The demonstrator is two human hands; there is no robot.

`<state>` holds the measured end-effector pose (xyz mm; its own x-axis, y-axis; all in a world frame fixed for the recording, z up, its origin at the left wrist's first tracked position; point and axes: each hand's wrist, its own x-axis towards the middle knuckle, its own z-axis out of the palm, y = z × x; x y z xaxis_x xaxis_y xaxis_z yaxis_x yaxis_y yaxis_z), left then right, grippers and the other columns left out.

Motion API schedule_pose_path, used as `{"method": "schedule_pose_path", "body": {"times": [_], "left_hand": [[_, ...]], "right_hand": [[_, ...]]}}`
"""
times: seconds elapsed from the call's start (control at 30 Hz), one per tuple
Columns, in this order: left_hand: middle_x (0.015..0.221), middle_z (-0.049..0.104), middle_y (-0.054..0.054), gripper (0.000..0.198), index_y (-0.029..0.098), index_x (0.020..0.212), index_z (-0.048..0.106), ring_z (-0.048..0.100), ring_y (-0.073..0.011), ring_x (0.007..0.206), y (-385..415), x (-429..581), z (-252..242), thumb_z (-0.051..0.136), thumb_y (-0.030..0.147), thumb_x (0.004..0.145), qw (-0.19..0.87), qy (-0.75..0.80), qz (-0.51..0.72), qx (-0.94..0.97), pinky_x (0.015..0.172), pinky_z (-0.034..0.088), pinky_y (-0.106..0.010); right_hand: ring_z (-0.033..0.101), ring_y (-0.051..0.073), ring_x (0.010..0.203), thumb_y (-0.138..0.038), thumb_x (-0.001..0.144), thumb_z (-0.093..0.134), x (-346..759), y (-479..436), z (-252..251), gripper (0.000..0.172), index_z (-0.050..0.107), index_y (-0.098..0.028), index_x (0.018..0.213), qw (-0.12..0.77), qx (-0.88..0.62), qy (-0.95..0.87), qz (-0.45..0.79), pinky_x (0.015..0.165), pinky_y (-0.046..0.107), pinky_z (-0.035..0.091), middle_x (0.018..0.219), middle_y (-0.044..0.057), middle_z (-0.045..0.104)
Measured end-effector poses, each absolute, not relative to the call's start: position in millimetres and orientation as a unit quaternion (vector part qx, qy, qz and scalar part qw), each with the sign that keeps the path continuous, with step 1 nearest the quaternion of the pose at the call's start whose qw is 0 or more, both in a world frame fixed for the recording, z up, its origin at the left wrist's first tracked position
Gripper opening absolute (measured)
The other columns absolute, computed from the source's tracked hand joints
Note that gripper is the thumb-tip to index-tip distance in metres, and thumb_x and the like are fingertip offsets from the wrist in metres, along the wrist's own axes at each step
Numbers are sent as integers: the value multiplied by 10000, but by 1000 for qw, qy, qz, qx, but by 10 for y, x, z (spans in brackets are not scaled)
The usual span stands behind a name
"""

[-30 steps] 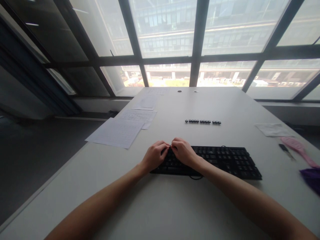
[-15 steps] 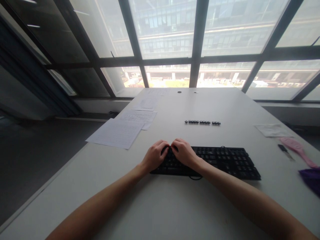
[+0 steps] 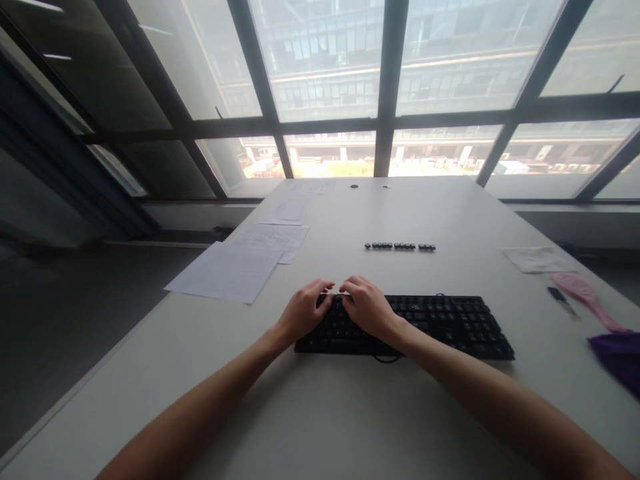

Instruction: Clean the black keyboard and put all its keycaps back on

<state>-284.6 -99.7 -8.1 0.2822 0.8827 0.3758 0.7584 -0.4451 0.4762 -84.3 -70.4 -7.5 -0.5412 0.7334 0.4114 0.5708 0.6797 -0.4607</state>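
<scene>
A black keyboard [image 3: 445, 323] lies flat on the white desk in front of me. Over its upper left part, my left hand [image 3: 306, 310] has its thumb and fingers apart, and nothing shows between them. My right hand [image 3: 369, 308] is beside it, fingers curved and spread from the thumb, also with nothing visible in it. A small gap separates the two sets of fingertips. The keys beneath both hands are partly hidden. Beyond the keyboard, several loose black keycaps [image 3: 404, 246] stand in a row of small groups.
Sheets of paper [image 3: 227, 270] lie along the desk's left side. At the right are a white cloth or tissue [image 3: 540, 259], a small dark-handled tool [image 3: 563, 301], a pink long-handled item [image 3: 580, 289] and purple fabric [image 3: 617, 360]. Windows stand behind the desk [image 3: 320, 413].
The fingertips of both hands have loosened and moved apart from each other and from their thumbs. The whole view has shifted slightly; the keyboard and keycaps look otherwise unchanged.
</scene>
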Motion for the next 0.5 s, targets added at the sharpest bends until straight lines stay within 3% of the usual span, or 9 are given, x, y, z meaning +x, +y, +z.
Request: {"method": "schedule_pose_path", "body": {"times": [0.3,0.5], "left_hand": [[1009,779,-62,190,170,1025,745,723,-189,895,243,-2472,150,730,279,870,148,574,279,756,856,561,-299],[1058,774,-93,268,146,1021,761,727,-206,907,1004,-2010,27,816,231,773,156,605,246,741,878,557,-291]], "right_hand": [[651,233,964,-149,941,586,-154,399,147,166,745,-181,972,243,-531,-810,48,841,312,454,1016,96,745],[613,257,1087,-162,893,695,-105,1017,46,124,761,-179,996,195,-524,-829,32,894,323,433,1032,102,759]]}}
